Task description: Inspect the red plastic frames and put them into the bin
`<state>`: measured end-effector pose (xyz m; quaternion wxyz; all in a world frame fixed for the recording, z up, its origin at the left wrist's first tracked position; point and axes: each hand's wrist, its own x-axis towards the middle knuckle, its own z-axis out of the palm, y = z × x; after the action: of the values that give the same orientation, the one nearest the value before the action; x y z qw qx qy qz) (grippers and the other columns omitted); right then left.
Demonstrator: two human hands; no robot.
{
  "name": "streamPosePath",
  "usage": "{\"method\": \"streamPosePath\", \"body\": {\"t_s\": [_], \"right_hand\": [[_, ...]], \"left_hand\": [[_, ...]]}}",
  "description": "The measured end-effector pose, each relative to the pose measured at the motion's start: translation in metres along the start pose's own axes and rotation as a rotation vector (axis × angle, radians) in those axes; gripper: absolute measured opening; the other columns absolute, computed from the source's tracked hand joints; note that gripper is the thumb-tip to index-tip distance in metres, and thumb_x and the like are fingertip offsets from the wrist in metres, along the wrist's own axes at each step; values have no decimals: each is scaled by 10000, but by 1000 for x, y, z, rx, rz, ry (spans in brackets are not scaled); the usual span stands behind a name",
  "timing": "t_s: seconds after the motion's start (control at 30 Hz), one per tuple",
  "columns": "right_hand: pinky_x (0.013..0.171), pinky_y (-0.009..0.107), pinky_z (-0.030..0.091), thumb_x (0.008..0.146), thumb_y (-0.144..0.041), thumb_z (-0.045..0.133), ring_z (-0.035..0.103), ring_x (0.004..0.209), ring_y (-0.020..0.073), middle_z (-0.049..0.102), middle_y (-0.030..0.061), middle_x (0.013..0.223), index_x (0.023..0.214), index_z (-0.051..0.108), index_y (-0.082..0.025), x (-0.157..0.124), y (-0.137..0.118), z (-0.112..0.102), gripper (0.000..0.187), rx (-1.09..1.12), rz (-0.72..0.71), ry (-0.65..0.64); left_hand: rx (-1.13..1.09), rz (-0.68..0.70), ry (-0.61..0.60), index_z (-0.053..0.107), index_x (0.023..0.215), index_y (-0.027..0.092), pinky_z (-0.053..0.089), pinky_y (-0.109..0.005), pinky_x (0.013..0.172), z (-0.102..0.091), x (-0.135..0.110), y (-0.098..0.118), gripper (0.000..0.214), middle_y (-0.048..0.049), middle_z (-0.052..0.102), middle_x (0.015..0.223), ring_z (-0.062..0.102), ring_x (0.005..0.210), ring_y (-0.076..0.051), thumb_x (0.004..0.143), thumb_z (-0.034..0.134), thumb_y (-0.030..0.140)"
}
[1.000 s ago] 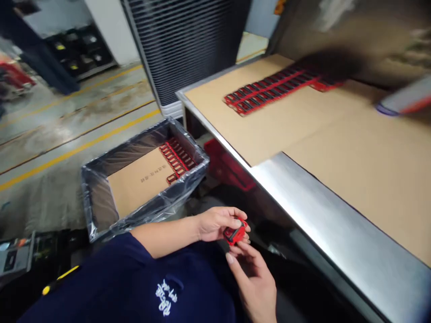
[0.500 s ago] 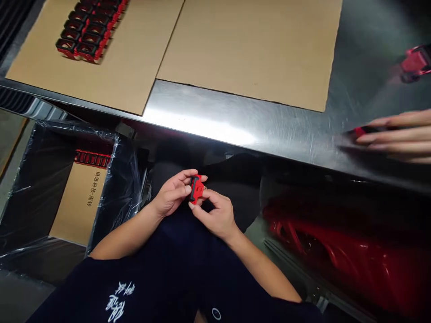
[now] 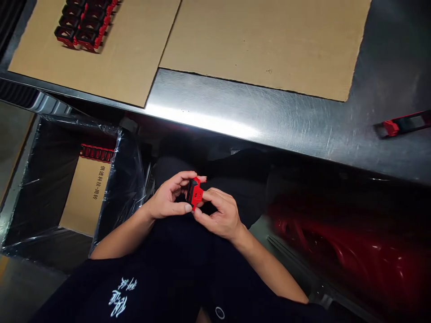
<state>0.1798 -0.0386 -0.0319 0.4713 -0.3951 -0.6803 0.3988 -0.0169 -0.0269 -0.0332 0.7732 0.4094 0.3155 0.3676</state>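
Observation:
A small red and black plastic part (image 3: 197,195) is held between my two hands, above my lap and below the table's front edge. My left hand (image 3: 171,197) grips its black side, fingers at the top and thumb at the lower end. From the other side, my right hand (image 3: 220,213) pinches the red body with thumb and fingers. Part of the piece is hidden by my fingers. On the cardboard at the upper left stand rows of similar red and black parts (image 3: 88,33).
The metal table (image 3: 208,107) carries cardboard sheets (image 3: 269,49). Another red and black part (image 3: 392,128) lies at its right. A plastic-lined bin (image 3: 37,197) at left holds cardboard (image 3: 84,193) and a row of parts (image 3: 97,153). Red bagged material (image 3: 353,251) sits at lower right.
The part in my hands has been turned a little, and my left thumb has slid down to its lower end. Another person's hand at the right has left the view.

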Motion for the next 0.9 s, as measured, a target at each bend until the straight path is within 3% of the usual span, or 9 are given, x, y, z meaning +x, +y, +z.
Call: {"method": "streamPosePath", "body": {"t_s": [0.2,0.4,0.57,0.73,0.8,0.9], "right_hand": [[617,313,525,794,-96,701,618,585,165,701,2,680,1015,678,-212,0,-1,-1,251,-1,17,-30],[722,314,586,797,-223,750,703,703,174,745,16,823,1105,676,-215,0,-5,-10,317,290,288,-184],[680,304,563,852,-249,719,654,642,154,685,-16,718,1084,690,-210,-4,0,-11,238,488,472,-136],[658,290,537,839,-310,773,621,627,145,668,-14,676,878,744,-205,-2,-1,-11,116,484,548,-143],[659,293,537,848,-367,772,630,635,153,688,2,688,789,749,-203,0,-2,-11,177,480,576,-139],[632,287,529,856,-443,759,626,614,153,692,7,675,799,769,-201,0,-2,-13,248,475,594,-111]], "left_hand": [[82,23,35,543,1385,281,574,-338,948,1,-2,0,682,-148,589,1475,727,1094,-229,777,830,170],[174,54,86,563,1384,273,542,-369,1029,4,-3,0,687,-130,622,1443,694,1179,-244,761,833,175],[304,45,80,546,1418,269,561,-347,987,10,-5,4,698,-133,621,1444,687,1194,-256,775,781,130],[492,37,60,496,1470,268,567,-352,975,13,-5,8,747,-124,623,1444,700,1161,-254,782,742,115],[569,47,48,478,1482,266,567,-362,978,14,-4,10,754,-120,625,1443,697,1170,-256,787,719,103],[665,87,31,455,1503,262,548,-399,1023,16,-2,13,775,-118,628,1438,673,1224,-271,786,698,93]]}}
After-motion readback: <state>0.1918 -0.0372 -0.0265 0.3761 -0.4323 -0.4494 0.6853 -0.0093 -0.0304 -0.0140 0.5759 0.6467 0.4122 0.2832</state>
